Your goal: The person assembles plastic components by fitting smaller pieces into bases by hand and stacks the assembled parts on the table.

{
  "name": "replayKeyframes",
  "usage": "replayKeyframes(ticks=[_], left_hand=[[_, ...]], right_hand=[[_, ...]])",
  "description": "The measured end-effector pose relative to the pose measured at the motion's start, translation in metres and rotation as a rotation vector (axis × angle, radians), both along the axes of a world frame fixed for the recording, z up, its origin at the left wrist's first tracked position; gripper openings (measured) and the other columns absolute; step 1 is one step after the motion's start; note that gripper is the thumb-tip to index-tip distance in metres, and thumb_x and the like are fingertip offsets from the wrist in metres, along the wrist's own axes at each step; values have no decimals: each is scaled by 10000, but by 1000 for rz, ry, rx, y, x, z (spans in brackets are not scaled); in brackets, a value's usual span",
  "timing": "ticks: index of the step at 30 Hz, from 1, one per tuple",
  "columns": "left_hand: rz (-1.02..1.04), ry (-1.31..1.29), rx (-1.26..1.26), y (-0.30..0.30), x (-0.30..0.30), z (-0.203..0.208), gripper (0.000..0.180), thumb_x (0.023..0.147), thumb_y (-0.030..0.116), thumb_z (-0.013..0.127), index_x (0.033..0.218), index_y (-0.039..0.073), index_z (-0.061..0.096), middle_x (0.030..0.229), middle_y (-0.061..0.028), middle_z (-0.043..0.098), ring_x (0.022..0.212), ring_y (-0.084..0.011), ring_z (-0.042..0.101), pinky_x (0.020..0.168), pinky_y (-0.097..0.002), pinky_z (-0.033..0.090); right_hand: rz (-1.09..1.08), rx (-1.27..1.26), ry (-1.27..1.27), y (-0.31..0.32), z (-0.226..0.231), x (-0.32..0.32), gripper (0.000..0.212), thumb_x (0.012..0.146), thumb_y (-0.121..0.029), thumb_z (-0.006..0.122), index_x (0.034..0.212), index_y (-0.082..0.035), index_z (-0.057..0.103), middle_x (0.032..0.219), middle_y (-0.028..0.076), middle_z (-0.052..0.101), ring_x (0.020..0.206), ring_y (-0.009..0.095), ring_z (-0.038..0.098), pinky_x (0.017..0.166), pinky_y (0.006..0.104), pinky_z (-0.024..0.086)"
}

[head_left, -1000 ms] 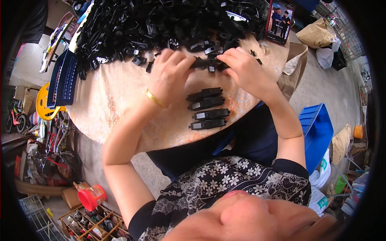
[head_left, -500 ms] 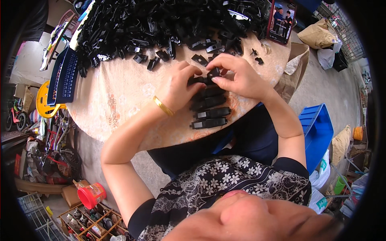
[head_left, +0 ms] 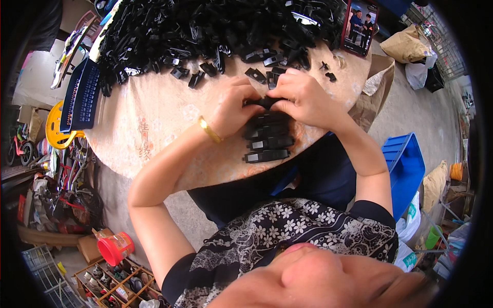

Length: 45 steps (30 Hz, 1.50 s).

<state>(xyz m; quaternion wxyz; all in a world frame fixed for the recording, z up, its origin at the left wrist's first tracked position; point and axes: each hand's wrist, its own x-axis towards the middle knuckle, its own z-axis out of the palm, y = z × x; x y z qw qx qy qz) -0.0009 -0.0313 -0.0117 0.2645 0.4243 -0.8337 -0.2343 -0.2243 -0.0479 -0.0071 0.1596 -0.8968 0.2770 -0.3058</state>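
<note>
My left hand and my right hand meet over the near part of the table, thumbs and fingers closed on a small black plastic piece from both sides. Much of that piece is hidden by the fingers, so its exact kind does not show. Just below it lies a column of similar long black pieces, side by side, reaching toward the table's near edge. Beyond my fingers are a few loose black pieces.
A large heap of black plastic parts covers the far side of the cloth-covered round table. A phone showing a video stands at the far right. A dark blue basket is left; a blue bin is right.
My right fingers have brought the small black piece they held down between both hands, and the hands are closer together. The column of pieces has shifted slightly.
</note>
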Motion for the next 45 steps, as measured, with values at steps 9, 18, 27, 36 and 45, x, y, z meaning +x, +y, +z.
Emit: replayKeyframes(ticks=[9, 18, 27, 36, 45], left_hand=[[-123, -42, -104, -11, 16, 18, 217, 759, 163, 752, 927, 42, 688, 977, -91, 612, 913, -240, 557, 751, -342, 478], [329, -491, -573, -21, 24, 6, 459, 784, 252, 713, 1163, 12, 610, 1191, -122, 602, 1192, -329, 462, 997, -440, 372], [30, -285, -340, 9, 3, 23, 331, 770, 117, 690, 1082, 24, 628, 1138, -118, 590, 1107, -325, 502, 945, -431, 414], [-64, -195, -319, -11, 16, 18, 294, 732, -10, 650, 1020, 50, 656, 1058, -106, 596, 1009, -310, 540, 890, -380, 458], [48, -120, -244, 6, 4, 14, 282, 690, 4, 715, 963, 66, 683, 898, -85, 571, 899, -285, 526, 785, -361, 456]], right_hand=[[33, 94, -44, 3, -2, -2, 213, 757, -215, 728, 873, -40, 692, 788, 78, 593, 798, 271, 551, 707, 368, 466], [-203, -178, 76, 0, -6, 12, 180, 843, -203, 654, 954, -63, 665, 845, 69, 585, 847, 240, 540, 759, 328, 472], [-163, -147, 101, 1, -3, -1, 170, 835, -70, 594, 997, -69, 644, 875, 76, 610, 850, 255, 559, 764, 338, 481], [-325, 226, 185, 1, 3, -10, 193, 915, -224, 558, 1026, -74, 609, 874, 161, 660, 780, 342, 639, 655, 434, 493], [-163, 28, 175, -1, 7, -12, 236, 771, -196, 700, 947, -44, 660, 911, 96, 625, 916, 288, 584, 779, 377, 481]])
